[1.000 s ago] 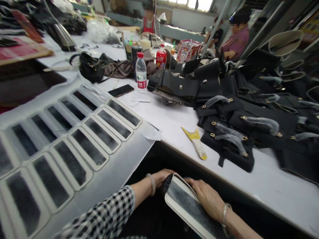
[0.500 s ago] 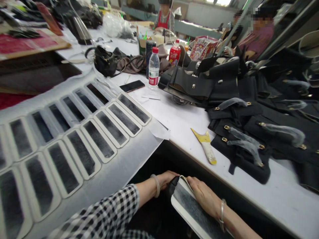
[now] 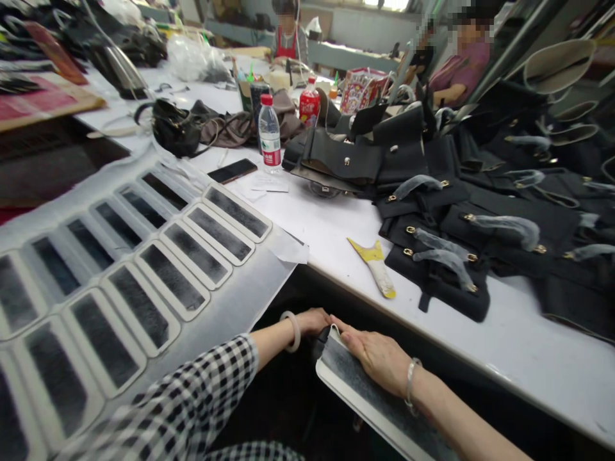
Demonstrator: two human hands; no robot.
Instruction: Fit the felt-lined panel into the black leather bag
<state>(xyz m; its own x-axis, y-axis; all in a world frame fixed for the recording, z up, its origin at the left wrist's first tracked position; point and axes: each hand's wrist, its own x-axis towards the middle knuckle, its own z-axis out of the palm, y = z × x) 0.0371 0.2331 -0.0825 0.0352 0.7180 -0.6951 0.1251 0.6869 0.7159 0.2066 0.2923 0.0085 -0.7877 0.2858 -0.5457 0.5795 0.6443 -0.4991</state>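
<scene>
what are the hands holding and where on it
Both hands are on one white-edged panel with a dark middle: the right hand lies flat on its top near the far end, the left hand grips that end.

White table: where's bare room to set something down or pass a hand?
On the white table, one bare patch lies between the panel sheet and the yellow scraper; another runs along the near edge right of the black bag pieces. The far end around the water bottle is crowded.
</scene>
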